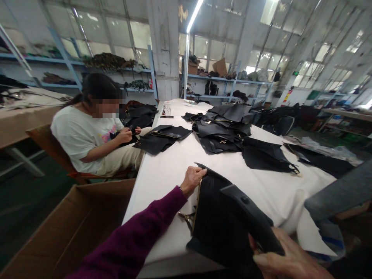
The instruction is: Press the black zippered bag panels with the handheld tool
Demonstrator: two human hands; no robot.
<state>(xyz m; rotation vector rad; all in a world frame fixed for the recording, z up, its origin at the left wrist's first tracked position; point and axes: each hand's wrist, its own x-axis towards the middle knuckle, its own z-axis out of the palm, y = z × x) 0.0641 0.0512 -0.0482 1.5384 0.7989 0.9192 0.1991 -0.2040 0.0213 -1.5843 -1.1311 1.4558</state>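
Two hands — left hand (192,179), right hand (286,259) — gripping black bag (223,223).

matt black leather bag (223,217) (gold metal zip), white cloth table (162,174)

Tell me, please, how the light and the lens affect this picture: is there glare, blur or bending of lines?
Head view: the ceiling tube light and the windows are blown out to white; shelf and window lines bend toward the edges, a wide-lens effect; the black bag in the left hand and right hand shows little detail.
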